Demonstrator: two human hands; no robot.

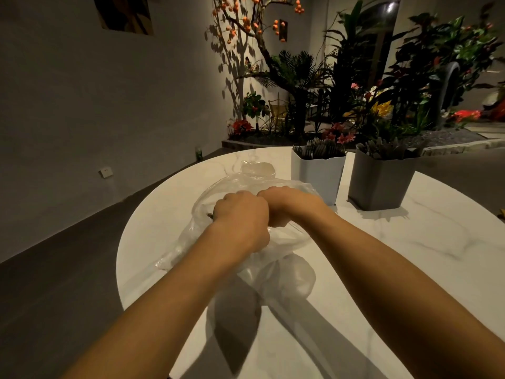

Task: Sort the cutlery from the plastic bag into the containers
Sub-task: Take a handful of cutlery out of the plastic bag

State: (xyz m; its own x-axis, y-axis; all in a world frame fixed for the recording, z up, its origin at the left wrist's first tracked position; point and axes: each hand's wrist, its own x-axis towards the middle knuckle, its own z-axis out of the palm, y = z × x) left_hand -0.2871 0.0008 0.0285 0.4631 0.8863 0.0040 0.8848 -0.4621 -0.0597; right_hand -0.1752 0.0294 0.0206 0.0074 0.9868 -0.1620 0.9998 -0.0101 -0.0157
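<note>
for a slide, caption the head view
Left hand and right hand grip a plastic bag near white container and grey container

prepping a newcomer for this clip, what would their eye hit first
The left hand and right hand meet mid-frame, gripping a clear bag on the white table. Behind to the right, a white container and a grey container stand side by side, each stuffed with cutlery. Lit plants fill the background.

bag [246,184] on table [437,255], two containers [317,173] behind right.
</note>
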